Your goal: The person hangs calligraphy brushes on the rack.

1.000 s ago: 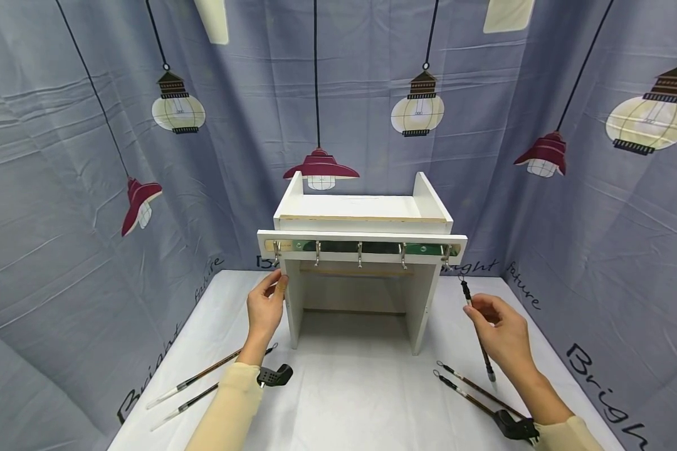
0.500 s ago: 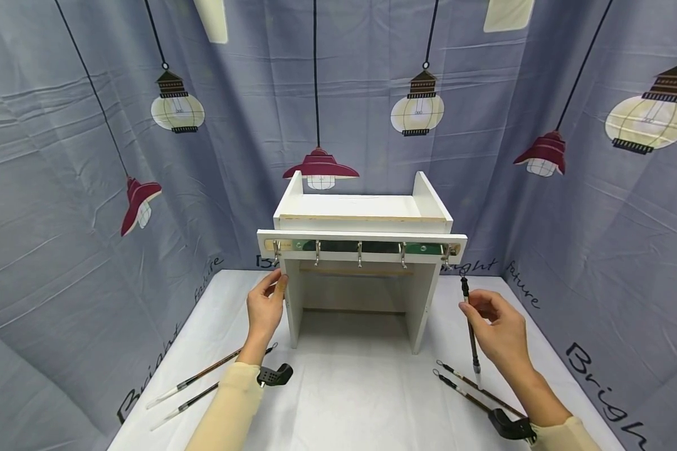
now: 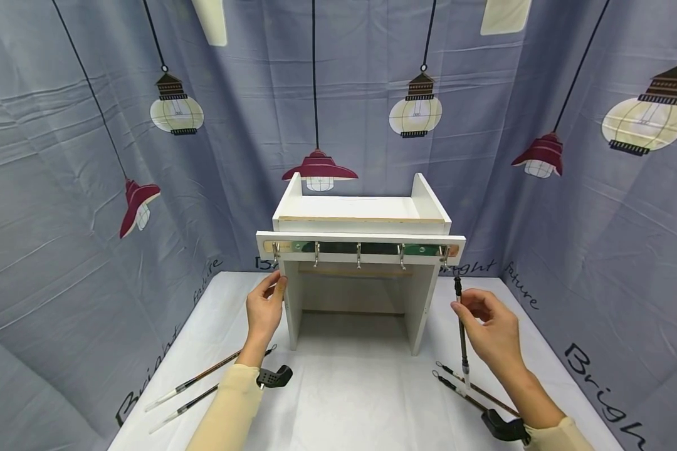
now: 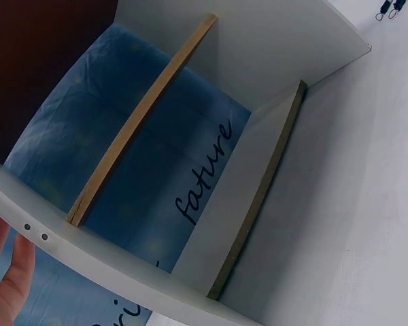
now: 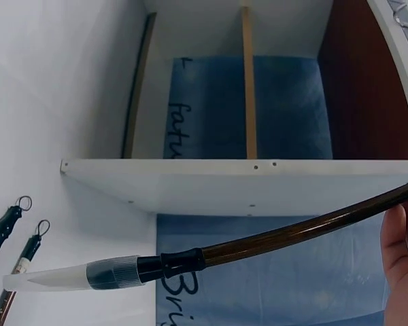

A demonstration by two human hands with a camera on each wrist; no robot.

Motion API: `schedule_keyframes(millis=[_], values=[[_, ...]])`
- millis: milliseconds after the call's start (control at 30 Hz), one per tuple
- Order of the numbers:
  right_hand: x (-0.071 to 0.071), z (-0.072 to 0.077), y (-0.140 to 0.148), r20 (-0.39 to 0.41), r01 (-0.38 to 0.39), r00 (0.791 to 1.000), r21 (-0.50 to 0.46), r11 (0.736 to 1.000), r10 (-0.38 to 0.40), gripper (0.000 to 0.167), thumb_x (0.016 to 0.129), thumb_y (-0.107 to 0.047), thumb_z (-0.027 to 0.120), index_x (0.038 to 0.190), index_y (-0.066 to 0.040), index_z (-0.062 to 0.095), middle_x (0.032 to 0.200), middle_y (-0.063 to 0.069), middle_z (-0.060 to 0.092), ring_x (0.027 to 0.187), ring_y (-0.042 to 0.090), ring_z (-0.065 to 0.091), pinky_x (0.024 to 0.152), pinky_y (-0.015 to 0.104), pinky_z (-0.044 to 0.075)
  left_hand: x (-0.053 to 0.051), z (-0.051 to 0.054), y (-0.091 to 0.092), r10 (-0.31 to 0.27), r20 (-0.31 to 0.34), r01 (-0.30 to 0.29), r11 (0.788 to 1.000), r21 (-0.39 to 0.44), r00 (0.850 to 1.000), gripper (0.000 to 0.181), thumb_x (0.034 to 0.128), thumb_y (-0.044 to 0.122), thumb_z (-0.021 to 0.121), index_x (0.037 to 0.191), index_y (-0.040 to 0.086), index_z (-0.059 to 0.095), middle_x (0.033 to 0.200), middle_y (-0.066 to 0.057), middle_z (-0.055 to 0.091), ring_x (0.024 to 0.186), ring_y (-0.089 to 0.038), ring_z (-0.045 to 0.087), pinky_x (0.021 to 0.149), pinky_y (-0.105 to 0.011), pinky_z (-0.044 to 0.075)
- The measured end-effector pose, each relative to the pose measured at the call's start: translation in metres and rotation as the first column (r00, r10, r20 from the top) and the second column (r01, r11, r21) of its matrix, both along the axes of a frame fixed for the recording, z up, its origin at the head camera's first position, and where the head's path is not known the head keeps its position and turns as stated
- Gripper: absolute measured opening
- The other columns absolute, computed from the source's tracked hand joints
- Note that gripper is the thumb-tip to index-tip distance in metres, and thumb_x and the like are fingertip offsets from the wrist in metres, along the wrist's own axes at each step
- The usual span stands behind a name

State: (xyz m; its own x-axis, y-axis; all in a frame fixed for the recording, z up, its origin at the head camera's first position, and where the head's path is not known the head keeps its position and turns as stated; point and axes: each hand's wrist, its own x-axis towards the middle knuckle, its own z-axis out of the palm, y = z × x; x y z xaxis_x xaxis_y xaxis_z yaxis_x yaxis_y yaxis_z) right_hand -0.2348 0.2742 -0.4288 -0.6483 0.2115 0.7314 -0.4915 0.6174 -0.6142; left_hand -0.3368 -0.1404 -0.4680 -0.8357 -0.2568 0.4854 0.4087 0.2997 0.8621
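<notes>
My right hand [image 3: 492,329] pinches a calligraphy brush [image 3: 464,338] near its upper end. It hangs almost upright, its hanging loop up by the right-end hook [image 3: 444,252] of the rack; contact there cannot be told. In the right wrist view the brush [image 5: 279,239] has a brown handle and a clear cap [image 5: 51,278] over the tip. My left hand [image 3: 265,311] rests its fingertips against the left side panel of a white shelf unit [image 3: 363,220]. In the left wrist view, the fingers [image 4: 20,268] touch the outside of that panel [image 4: 109,261].
Two capped brushes [image 3: 203,374] lie on the white table at left, partly under my left forearm. Two more brushes [image 3: 462,393] lie at right, beneath the right wrist. A hook rail [image 3: 361,247] spans the shelf front. A printed curtain [image 3: 248,94] surrounds the table.
My right hand has moved slightly left with the brush, which has swung from slanted to nearly upright. The left hand stays at the shelf panel.
</notes>
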Motion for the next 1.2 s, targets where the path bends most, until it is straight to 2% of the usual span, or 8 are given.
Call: schedule_keyframes(millis=[100, 167, 367, 700, 1200], values=[[0.0, 0.001, -0.002, 0.001, -0.01, 1.0, 0.006, 1.0, 0.01, 0.023, 0.083, 0.008, 0.081, 0.102, -0.001, 0.072, 0.089, 0.008, 0.073, 0.076, -0.011, 0.061, 0.071, 0.006, 0.046, 0.0, 0.0, 0.0, -0.002, 0.0, 0.002, 1.0, -0.002, 1.0, 0.038, 0.101, 0.031, 0.068, 0.131, 0.008, 0.071, 0.129, -0.011, 0.073, 0.107, -0.031, 0.071, 0.087, -0.027, 0.053], [-0.001, 0.001, -0.003, 0.004, -0.011, 1.0, 0.011, 1.0, 0.011, 0.024, 0.082, 0.008, 0.081, 0.102, 0.0, 0.071, 0.089, 0.01, 0.073, 0.076, -0.011, 0.061, 0.071, 0.006, 0.046, 0.0, 0.0, 0.0, -0.004, 0.001, 0.004, 1.0, -0.002, 1.0, 0.038, 0.1012, 0.032, 0.068, 0.131, 0.009, 0.071, 0.13, -0.011, 0.072, 0.107, -0.031, 0.071, 0.09, -0.034, 0.055], [-0.003, 0.0, -0.005, 0.031, -0.001, 1.0, 0.018, 1.0, 0.0, 0.024, 0.082, 0.007, 0.082, 0.102, -0.001, 0.071, 0.088, 0.009, 0.073, 0.074, -0.01, 0.06, 0.069, 0.007, 0.045, 0.0, 0.0, 0.0, -0.01, 0.004, 0.01, 1.0, 0.005, 1.0, 0.039, 0.1012, 0.032, 0.068, 0.132, 0.008, 0.071, 0.131, -0.012, 0.072, 0.109, -0.033, 0.069, 0.097, -0.051, 0.053], [-0.007, -0.004, -0.009, 0.069, 0.019, 0.997, 0.027, 0.999, -0.021, 0.024, 0.084, 0.004, 0.082, 0.105, -0.002, 0.07, 0.087, 0.006, 0.072, 0.074, -0.007, 0.058, 0.068, 0.008, 0.045, 0.001, -0.001, 0.001, 0.011, -0.006, -0.011, 1.0, -0.007, 1.0, 0.038, 0.1008, 0.032, 0.069, 0.13, 0.008, 0.072, 0.129, -0.013, 0.072, 0.107, -0.034, 0.07, 0.101, -0.053, 0.051], [-0.014, -0.009, -0.014, 0.137, 0.07, 0.988, 0.011, 0.998, -0.07, 0.024, 0.087, -0.002, 0.081, 0.108, -0.006, 0.07, 0.092, 0.006, 0.073, 0.077, -0.008, 0.056, 0.07, 0.007, 0.044, 0.001, -0.001, 0.001, 0.009, -0.012, -0.009, 1.0, -0.009, 1.0, 0.037, 0.1013, 0.031, 0.068, 0.13, 0.008, 0.072, 0.129, -0.012, 0.073, 0.107, -0.033, 0.07, 0.096, -0.051, 0.053]])
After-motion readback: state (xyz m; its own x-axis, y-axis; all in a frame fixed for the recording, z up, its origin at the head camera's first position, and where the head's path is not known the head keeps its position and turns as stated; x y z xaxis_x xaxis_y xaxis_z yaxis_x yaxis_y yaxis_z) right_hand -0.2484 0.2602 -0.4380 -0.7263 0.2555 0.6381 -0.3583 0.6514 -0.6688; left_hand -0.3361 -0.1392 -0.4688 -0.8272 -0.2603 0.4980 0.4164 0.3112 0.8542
